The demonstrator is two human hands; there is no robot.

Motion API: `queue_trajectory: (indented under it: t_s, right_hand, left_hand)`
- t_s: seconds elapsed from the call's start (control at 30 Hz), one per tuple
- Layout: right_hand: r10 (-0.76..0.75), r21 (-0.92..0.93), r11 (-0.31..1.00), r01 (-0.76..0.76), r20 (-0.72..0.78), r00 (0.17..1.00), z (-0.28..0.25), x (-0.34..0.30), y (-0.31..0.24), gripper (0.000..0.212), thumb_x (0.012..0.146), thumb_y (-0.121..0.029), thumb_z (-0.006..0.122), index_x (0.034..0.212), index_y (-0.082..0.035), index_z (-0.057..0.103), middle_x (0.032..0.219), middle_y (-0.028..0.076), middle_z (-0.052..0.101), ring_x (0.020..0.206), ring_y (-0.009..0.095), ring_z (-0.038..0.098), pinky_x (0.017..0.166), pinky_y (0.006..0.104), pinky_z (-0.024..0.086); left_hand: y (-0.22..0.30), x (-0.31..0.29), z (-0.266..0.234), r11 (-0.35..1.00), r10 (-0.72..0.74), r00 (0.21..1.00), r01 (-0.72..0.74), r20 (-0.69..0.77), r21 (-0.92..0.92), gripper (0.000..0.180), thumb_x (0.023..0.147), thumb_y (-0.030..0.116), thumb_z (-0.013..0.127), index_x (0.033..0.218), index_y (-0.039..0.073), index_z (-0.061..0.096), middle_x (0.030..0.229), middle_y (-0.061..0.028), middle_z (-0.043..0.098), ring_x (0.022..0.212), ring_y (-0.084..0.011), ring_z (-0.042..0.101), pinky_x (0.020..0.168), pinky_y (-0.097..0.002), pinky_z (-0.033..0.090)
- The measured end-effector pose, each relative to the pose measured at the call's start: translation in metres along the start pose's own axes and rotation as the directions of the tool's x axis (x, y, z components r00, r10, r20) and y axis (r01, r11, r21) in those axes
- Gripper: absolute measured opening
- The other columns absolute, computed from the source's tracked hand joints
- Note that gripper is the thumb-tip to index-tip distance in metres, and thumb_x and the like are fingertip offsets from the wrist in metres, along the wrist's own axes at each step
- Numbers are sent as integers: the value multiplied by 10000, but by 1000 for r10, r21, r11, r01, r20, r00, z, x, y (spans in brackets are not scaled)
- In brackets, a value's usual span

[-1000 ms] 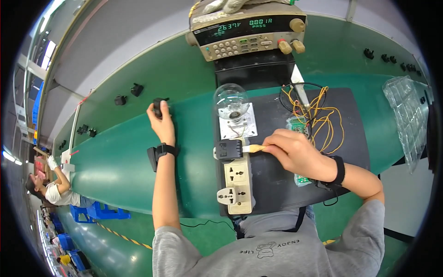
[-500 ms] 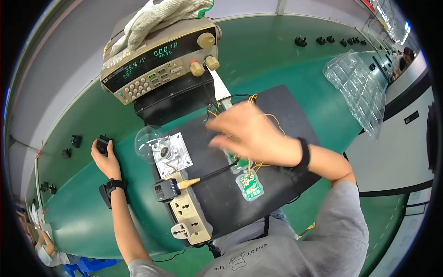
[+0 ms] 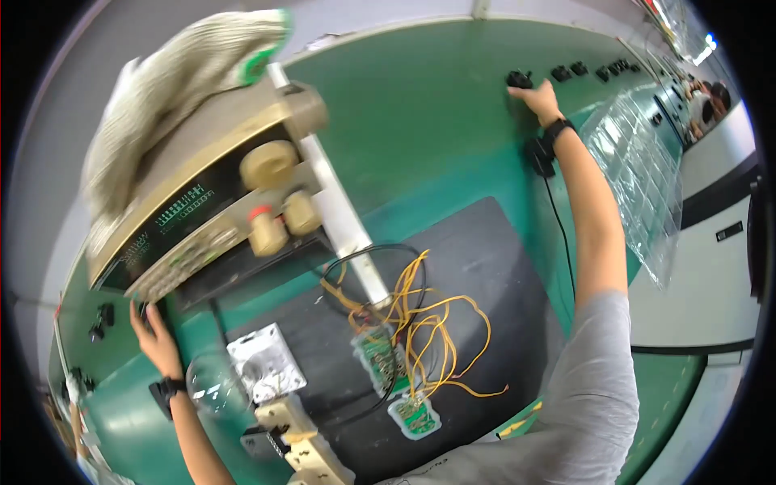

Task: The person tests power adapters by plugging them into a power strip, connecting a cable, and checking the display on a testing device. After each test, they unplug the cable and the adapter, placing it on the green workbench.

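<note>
My left hand [image 3: 160, 346] is at the left, beside the bench power supply, its fingers closed round a black plug adapter [image 3: 146, 312] that is partly hidden and blurred. Far across the green table, my right hand [image 3: 540, 101] has its thumb and fingers round another black plug adapter [image 3: 520, 79]. Between my arms, two green circuit boards [image 3: 380, 360] [image 3: 416, 415] lie on the dark mat [image 3: 485, 267], with loose yellow wires [image 3: 440, 339] attached. A clear bulb [image 3: 217, 386] sits beside a white square plate [image 3: 267, 362].
The power supply [image 3: 202, 178] carries white knitted gloves [image 3: 178, 89]. In front lies a beige power strip [image 3: 311, 461] with a black adapter [image 3: 263, 440] plugged in. More black adapters [image 3: 579, 68] line the back. A clear plastic tray [image 3: 634, 170] is at right; a person [image 3: 707, 105] is beyond.
My right hand has gone from above the circuit boards to the far adapter and closed round it. My left hand still holds its adapter. The whole view has shifted, with the power supply looming larger.
</note>
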State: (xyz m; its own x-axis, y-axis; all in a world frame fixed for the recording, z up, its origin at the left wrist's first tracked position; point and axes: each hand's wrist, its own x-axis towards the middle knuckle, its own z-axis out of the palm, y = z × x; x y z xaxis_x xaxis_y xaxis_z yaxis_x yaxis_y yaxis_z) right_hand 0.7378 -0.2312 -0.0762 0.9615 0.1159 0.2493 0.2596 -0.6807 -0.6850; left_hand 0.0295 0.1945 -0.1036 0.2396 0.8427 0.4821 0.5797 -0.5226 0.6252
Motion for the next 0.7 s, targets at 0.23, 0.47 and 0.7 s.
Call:
queue_trajectory:
  t_s: [0.23,0.47,0.7]
  right_hand:
    - [-248,-274,918,288,170,954,30,-6,-47,670,626,-473,734,1165,-119,553,1217,247,481,1131,367,474,942,434,417]
    - [-213,192,970,151,362,908,-3,-121,-113,519,754,-396,620,1115,-34,530,922,65,579,664,125,534,511,245,426]
    - [-244,585,286,-759,810,533,-59,-270,-168,417,889,-335,408,1109,8,495,962,169,586,643,180,557,474,208,474]
  left_hand:
    - [-28,16,-27,944,-200,963,141,-181,-299,519,951,333,455,1281,-58,367,1235,-193,464,1108,-228,467,980,-320,341]
    - [-18,10,-14,998,-54,937,66,-345,22,540,924,342,500,1206,-107,395,1085,-181,470,991,-245,470,903,-333,372]
    - [1,-15,-19,958,-257,873,173,-413,-230,573,866,343,594,1230,-45,382,1110,-167,457,962,-220,479,872,-339,393]
